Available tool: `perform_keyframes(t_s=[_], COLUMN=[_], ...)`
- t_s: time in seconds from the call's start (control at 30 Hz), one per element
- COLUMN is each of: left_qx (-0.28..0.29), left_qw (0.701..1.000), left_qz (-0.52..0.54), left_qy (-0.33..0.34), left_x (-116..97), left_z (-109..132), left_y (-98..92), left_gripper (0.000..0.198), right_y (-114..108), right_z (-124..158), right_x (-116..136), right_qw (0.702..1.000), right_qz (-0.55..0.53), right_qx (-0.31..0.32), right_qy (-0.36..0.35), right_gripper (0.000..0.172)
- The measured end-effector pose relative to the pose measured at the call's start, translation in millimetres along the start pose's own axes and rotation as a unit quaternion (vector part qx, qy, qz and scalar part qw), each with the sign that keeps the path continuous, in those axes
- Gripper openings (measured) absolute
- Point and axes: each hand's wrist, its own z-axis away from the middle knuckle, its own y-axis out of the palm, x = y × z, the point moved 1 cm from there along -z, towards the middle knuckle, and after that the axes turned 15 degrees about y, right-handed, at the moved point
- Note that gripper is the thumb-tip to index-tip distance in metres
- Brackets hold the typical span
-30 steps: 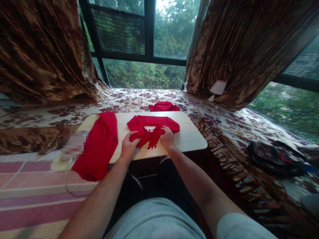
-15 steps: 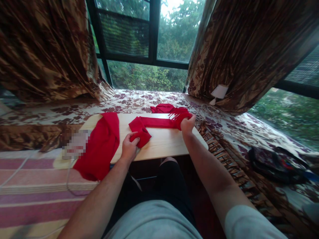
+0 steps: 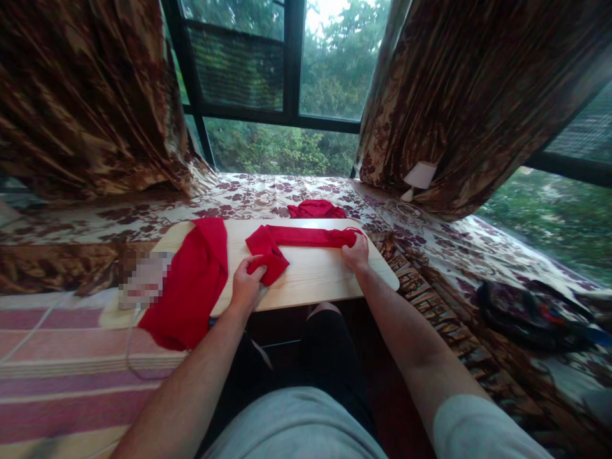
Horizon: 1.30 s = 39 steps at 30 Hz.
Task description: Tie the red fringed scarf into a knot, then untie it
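A long red scarf (image 3: 306, 236) with a fringed end lies folded into a narrow strip across a pale wooden board (image 3: 306, 274). My left hand (image 3: 247, 280) pinches its bent, turned-over end near the middle of the board. At the fringed end, toward the board's right side, my right hand (image 3: 356, 252) has its fingers closed on the fabric. Another piece of red cloth (image 3: 191, 287) drapes over the left part of the board and hangs past its front edge. More red cloth (image 3: 316, 208) lies bunched just beyond the far edge.
A blurred-out item (image 3: 146, 280) with a cable sits at the board's left end. Striped bedding (image 3: 62, 382) spreads at left. A small white lamp (image 3: 421, 175) stands back right, and a dark bag (image 3: 530, 315) lies at right. Floral cloth (image 3: 258, 191) covers the window ledge.
My right hand has lowered the fringed end onto the board, and the raised fringe now lies down. My left hand keeps its grip at nearly the same spot.
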Motion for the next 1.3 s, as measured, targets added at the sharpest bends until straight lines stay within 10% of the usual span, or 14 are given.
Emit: perform_keyframes(t_s=[1.3], left_qx=[-0.021], left_qw=[0.999], left_qz=[-0.032], left_qy=[-0.022], left_x=[-2], left_z=[-4], left_y=[-2.3], left_gripper=[0.042], right_y=[2], right_z=[42], right_x=[9], right_qw=[0.996], right_qz=[0.058], right_qx=[0.068], right_qy=[-0.004], right_gripper=[0.032])
